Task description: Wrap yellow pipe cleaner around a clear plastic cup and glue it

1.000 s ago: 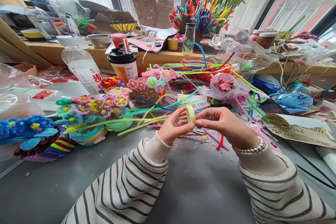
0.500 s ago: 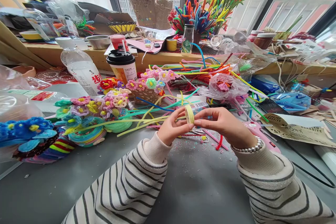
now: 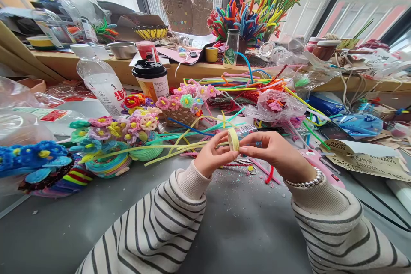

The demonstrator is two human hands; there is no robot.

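Note:
Between my two hands is a small round disc or ring (image 3: 233,139) wrapped in pale yellow pipe cleaner, held up on edge above the table. My left hand (image 3: 213,154) has its fingers closed on the left side of the disc. My right hand (image 3: 272,152) pinches its right edge between thumb and fingertips. Long pale yellow pipe cleaners (image 3: 170,153) stretch out to the left behind my left hand; whether one joins the disc is hidden by the fingers. Below the hands lie a red pipe cleaner (image 3: 269,174) and glittery scraps (image 3: 236,188).
Pipe-cleaner flower pieces (image 3: 125,126) and a water bottle (image 3: 102,81) stand on the left. A lidded paper cup (image 3: 150,79) is behind them. Loose pipe cleaners (image 3: 231,80) pile up at the back. At right are a pink tool (image 3: 326,173), sandpaper (image 3: 369,158) and a black cable (image 3: 379,205).
The whole view has shifted slightly. Both hands keep the same hold on the yellow disc, with hardly any visible movement.

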